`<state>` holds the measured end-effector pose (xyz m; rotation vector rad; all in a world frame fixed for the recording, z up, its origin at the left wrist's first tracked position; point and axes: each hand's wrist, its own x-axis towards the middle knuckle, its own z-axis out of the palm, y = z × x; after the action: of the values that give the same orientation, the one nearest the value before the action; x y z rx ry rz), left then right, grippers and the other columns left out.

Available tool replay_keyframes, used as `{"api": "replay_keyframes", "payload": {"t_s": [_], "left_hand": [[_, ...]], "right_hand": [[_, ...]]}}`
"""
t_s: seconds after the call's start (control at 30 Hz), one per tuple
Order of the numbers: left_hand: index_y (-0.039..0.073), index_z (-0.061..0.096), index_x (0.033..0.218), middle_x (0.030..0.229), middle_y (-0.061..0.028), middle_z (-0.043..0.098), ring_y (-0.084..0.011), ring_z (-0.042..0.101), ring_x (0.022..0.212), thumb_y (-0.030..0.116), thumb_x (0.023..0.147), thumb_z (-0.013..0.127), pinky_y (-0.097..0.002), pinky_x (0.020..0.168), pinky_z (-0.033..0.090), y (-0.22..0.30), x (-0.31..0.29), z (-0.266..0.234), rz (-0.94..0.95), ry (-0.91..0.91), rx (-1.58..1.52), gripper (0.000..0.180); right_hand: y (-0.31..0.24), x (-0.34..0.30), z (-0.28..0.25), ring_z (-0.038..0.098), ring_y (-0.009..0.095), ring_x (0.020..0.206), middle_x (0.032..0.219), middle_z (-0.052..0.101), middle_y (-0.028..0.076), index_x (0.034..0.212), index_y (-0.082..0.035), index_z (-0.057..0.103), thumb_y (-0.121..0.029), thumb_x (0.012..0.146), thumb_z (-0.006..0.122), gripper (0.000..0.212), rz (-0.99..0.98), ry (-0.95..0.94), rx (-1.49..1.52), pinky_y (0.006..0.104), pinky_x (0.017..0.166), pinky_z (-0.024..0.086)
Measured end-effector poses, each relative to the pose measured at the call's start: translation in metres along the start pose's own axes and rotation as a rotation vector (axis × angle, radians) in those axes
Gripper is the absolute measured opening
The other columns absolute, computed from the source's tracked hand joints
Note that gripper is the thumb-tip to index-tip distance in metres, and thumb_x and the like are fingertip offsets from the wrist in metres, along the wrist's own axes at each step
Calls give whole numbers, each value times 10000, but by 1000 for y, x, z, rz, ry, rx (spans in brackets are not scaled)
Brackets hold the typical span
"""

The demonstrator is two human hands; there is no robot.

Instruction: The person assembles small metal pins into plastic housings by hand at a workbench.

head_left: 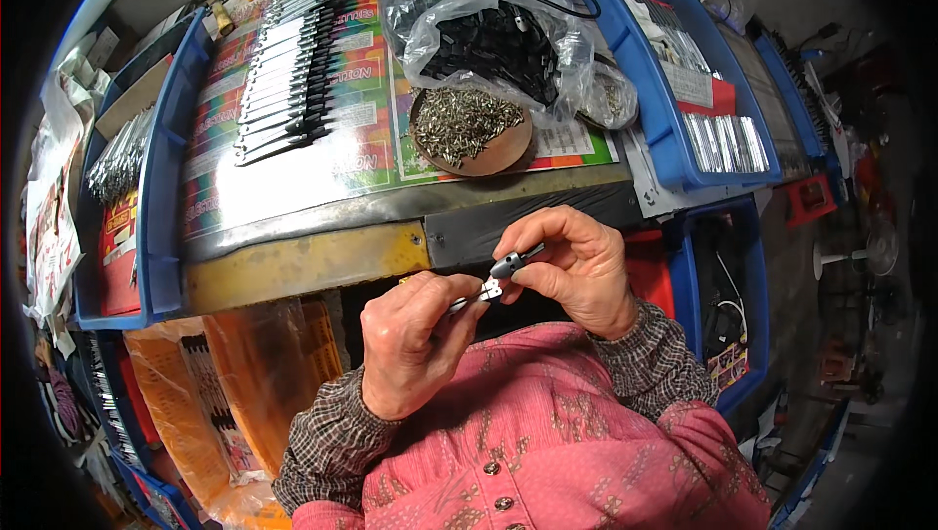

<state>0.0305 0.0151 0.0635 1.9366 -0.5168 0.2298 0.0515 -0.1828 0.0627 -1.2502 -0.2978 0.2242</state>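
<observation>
In front of my chest, just off the table's near edge, both hands work close together. My left hand point(418, 337) pinches a flat silver metal piece point(490, 290) with small holes at its end. Between the thumb and fingers of my right hand point(578, 271) is a dark grey, rounded piece point(507, 264) with small holes and a thin dark part sticking out. The two pieces nearly meet; I cannot tell whether they touch. Beyond them, a round shallow dish point(510, 151) holds many tiny metal pins point(459, 125).
An open clear plastic bag with black parts point(493, 46) lies behind the dish. Slim silver and black tools point(288, 66) lie in a row at left. Blue bins point(164, 188) with metal strips flank the table. An orange crate point(259, 364) stands below left.
</observation>
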Motion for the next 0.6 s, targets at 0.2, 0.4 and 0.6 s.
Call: {"api": "replay_keyframes", "payload": {"t_s": [0.2,0.4,0.6], "left_hand": [[30,652,899,686,-77,582,-192,561,555,-25,720,742,-301,500,434,-2,-1,2,-4,-12,-8,208],[31,650,904,684,-80,580,-205,566,563,-22,724,737,-312,515,441,-5,-5,3,-15,-11,1,207],[22,645,903,739,-96,632,-231,616,617,-31,710,739,-322,543,468,-10,-11,5,57,-9,12,221]], "right_hand": [[7,0,-4,655,161,869,1038,619,129,1059,42,558,92,860,615,213,46,-18,57,263,714,586],[12,-4,-1,655,162,853,1028,626,127,1056,37,563,88,854,628,218,105,-30,56,272,722,579],[21,-3,-5,652,162,862,993,632,113,1020,48,593,71,847,652,183,94,-142,52,277,745,566]]}}
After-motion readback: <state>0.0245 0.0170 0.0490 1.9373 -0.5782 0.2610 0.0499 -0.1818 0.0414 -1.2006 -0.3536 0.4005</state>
